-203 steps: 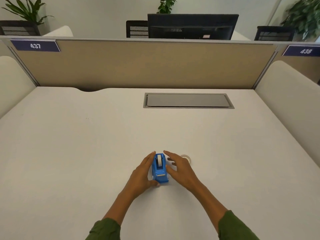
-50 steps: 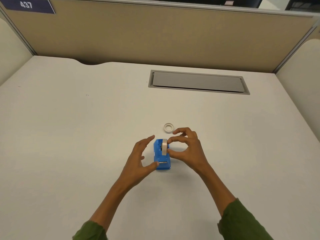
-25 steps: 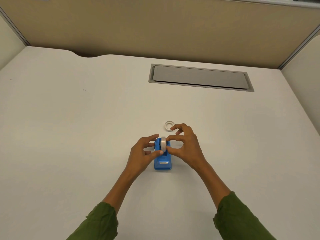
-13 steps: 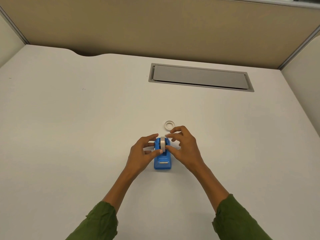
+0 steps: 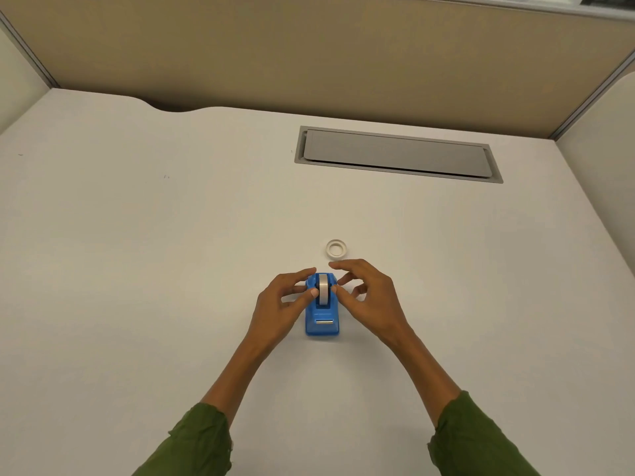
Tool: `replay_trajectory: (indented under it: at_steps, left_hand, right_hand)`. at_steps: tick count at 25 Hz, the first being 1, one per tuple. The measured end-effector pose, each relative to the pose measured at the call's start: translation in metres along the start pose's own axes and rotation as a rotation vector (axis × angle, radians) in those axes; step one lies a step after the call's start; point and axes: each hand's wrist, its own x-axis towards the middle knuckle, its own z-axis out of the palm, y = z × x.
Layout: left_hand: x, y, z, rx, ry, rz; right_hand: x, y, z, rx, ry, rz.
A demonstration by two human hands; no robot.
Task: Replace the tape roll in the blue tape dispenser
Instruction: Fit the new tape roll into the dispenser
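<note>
Seating tape roll [image 5: 323, 289] in blue tape dispenser [image 5: 322, 316], judged current step. Head view: dispenser upright on desk [image 5: 137, 269], near centre; roll stands on edge in cradle. Left hand [image 5: 282, 305] thumb and right hand [image 5: 369, 298] thumb press roll's sides, other fingers spread, nothing lifted. Spare ring [image 5: 336, 249] lies flat just beyond, apart. Advice: press both sides evenly, keep dispenser steady, confirm hub drops fully; hub seating not visible.

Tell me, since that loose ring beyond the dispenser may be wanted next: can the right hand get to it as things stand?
Probably yes. The small white ring lies flat on the desk just beyond the right hand, nothing lying between them.
</note>
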Motion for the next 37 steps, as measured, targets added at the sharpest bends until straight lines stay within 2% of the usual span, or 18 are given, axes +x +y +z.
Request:
replay_trajectory:
  at_steps: [5,9,23,32,37]
  left_hand:
    - [-0.003,-0.008,-0.002,-0.030,-0.001,0.003]
    - [-0.002,-0.010,-0.002,-0.022,-0.030,0.012]
    - [0.002,-0.001,-0.001,-0.002,-0.108,0.039]
    - [0.007,-0.006,0.004,0.068,-0.051,0.051]
    - [0.009,-0.011,0.004,0.046,-0.043,0.043]
  right_hand:
    - [-0.003,0.006,0.002,-0.080,-0.154,0.009]
    - [0.002,0.010,0.004,-0.160,-0.211,0.002]
    - [0.009,0.004,0.000,-0.010,-0.093,0.052]
    - [0.010,0.006,0.000,-0.038,-0.186,0.058]
    - [0.011,0.003,-0.001,-0.015,-0.170,0.061]
